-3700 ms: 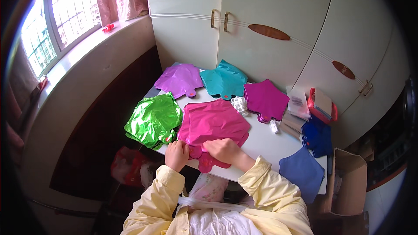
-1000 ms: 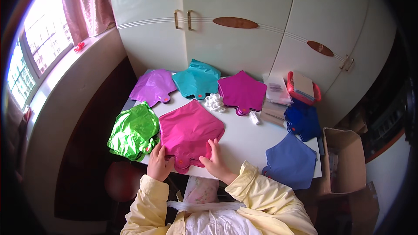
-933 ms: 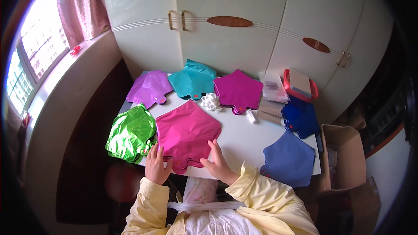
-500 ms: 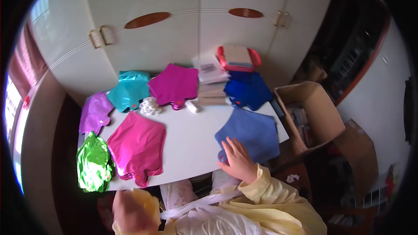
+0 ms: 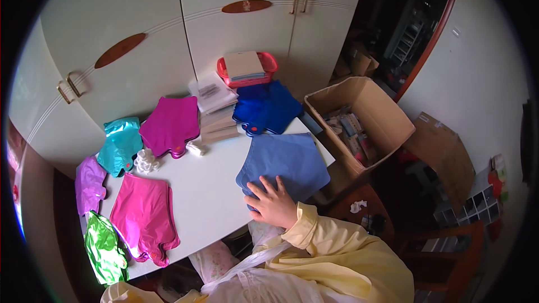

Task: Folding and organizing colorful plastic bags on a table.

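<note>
My right hand [image 5: 273,202] lies palm down with spread fingers on the near left part of a flat grey-blue star-shaped piece [image 5: 289,160], which looks like an uninflated foil balloon. It rests flat at the right of the white table [image 5: 210,193]. My left hand is out of view; only some yellow sleeve [image 5: 128,293] shows at the lower edge. Similar shiny pieces lie around: a dark blue stack [image 5: 269,106] beyond my right hand, a magenta stack [image 5: 170,125], a teal one [image 5: 119,145], a purple one [image 5: 90,186], a pink stack [image 5: 143,213] and a crumpled green one [image 5: 104,249].
White bundles of string or ribbon [image 5: 146,161] sit between the stacks. Cardboard sheets [image 5: 218,123] and a red basket [image 5: 247,79] with a cardboard piece on top stand along the cabinet [image 5: 236,39]. An open carton [image 5: 387,109] with small packs is right of the table.
The view has swung to the right, so the table sits further left. My left hand has dropped out of sight. The right hand stays on the grey-blue piece.
</note>
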A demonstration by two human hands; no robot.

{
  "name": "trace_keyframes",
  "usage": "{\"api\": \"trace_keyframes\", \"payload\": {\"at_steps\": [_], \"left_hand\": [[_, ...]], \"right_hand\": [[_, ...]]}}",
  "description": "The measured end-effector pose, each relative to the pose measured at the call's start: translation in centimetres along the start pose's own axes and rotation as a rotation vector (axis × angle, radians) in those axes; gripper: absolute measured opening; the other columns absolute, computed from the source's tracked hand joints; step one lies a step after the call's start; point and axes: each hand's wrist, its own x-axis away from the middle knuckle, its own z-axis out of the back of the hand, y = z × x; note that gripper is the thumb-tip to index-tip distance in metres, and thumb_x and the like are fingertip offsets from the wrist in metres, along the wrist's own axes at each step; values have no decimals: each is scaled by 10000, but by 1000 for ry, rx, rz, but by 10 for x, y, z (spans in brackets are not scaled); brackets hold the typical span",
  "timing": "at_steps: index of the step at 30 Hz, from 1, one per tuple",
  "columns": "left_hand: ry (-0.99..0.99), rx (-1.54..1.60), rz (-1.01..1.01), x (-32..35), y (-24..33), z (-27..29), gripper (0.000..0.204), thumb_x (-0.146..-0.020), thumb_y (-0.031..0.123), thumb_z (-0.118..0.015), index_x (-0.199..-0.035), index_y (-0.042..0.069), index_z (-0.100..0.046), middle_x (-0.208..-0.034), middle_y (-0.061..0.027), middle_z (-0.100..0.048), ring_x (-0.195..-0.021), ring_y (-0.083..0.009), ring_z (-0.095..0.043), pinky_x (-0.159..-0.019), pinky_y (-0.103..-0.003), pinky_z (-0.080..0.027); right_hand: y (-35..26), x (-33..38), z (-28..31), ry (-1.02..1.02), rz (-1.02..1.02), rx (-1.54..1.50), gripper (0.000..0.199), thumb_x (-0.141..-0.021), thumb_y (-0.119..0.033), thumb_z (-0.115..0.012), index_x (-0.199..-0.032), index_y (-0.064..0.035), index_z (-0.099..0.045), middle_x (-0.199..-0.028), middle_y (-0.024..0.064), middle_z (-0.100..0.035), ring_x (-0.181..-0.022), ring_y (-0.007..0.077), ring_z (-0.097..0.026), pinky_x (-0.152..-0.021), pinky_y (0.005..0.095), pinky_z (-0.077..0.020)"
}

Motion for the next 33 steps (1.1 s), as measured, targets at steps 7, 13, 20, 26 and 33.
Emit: {"api": "trace_keyframes", "payload": {"at_steps": [7, 13, 20, 26, 33], "left_hand": [[-20, 36, 0, -1, -2, -10, 269, -713, 131, -608, -968, 59, -557, -884, -86, -550, -751, -251, -550, -626, -346, -462], [-24, 54, -6, -2, 0, -13, 295, -730, 154, -599, -1008, 69, -553, -928, -92, -556, -780, -266, -563, -637, -360, -475], [-42, 73, -60, -24, -3, -28, 325, -749, 181, -590, -1056, 81, -549, -978, -99, -564, -813, -284, -577, -650, -377, -491], [-257, -45, 1, -86, -44, -95, 351, -765, 203, -582, -1096, 92, -544, -1022, -105, -571, -842, -300, -589, -661, -391, -504], [-972, -334, -243, -30, -142, -254, 495, -756, 95, -608, -1238, 133, -502, -1182, -166, -526, -1052, -277, -544, -805, -340, -492]], "right_hand": [[30, 14, 11, -46, 82, 31, 386, -708, -317, -657, -1050, -178, -544, -1292, 81, -452, -1197, 380, -408, -887, 671, -340], [50, 25, 20, -147, 174, 2, 528, -723, -386, -671, -1198, -220, -513, -1348, 66, -410, -1237, 348, -373, -949, 619, -318], [47, 33, 37, -134, 134, -39, 761, -680, -396, -716, -1337, -217, -376, -1397, 111, -326, -1270, 351, -320, -1008, 589, -253], [36, 50, 46, -142, 25, 81, 792, -637, -340, -735, -1333, -208, -380, -1378, 106, -345, -1252, 334, -341, -999, 583, -270], [38, 47, 25, 106, 15, 155, 478, -732, -160, -562, -1205, -113, -515, -1237, 102, -502, -1132, 296, -479, -923, 484, -404]]}}
